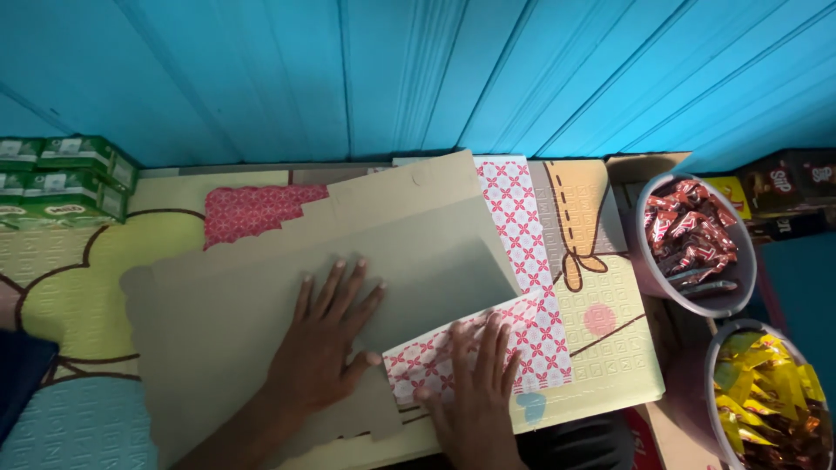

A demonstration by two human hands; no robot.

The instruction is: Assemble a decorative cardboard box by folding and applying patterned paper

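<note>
Head view is all I have, looking straight down at a patterned mat (601, 348) in pale yellow and green, spread in front of a blue plank wall (418, 78). At the far left I see a stack of green cartons (65, 174), well apart from the hands. On the right stand two round tubs, the upper tub (692, 248) filled with red-wrapped sweets, the lower tub (771, 400) with yellow-wrapped ones; behind them are dark boxes (788, 196). None of these lies between the hands and what they touch. Across the middle of the mat lies a large flat cardboard sheet (261, 305), brown side up, with scalloped flaps along its edges and a red-and-white patterned side (522, 235) showing along its right edge and where a flap is folded over. My left hand (326, 344) comes in from the lower edge, palm down, fingers spread and flat, pressing on the brown cardboard. My right hand (475, 383) lies just beside it, also palm down, fingers stretched forward over the folded patterned flap (488, 348). Neither grip is closed on anything; both are splayed wide and simply rest on the sheet, the left thumb close to the corner of the flap.
</note>
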